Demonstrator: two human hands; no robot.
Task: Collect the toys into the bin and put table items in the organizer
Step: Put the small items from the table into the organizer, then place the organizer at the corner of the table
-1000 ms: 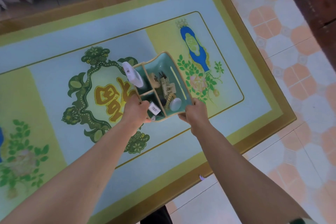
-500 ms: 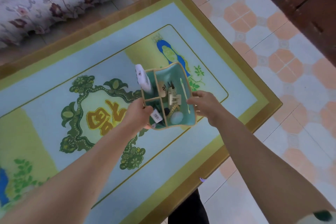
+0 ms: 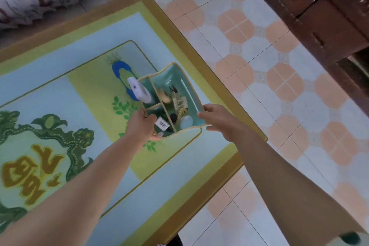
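Organizer (image 3: 179,78), packed with small items, sits over the counter's (image 3: 79,62) right end, left hand (image 3: 142,126) and right hand (image 3: 219,120) each clamped on its near rim. A level carry with firm grips should prevent spills.

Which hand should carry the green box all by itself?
Left, probably. The left hand curls round the organizer at its left rim. The right hand only meets the near right corner, and its grip is unclear.
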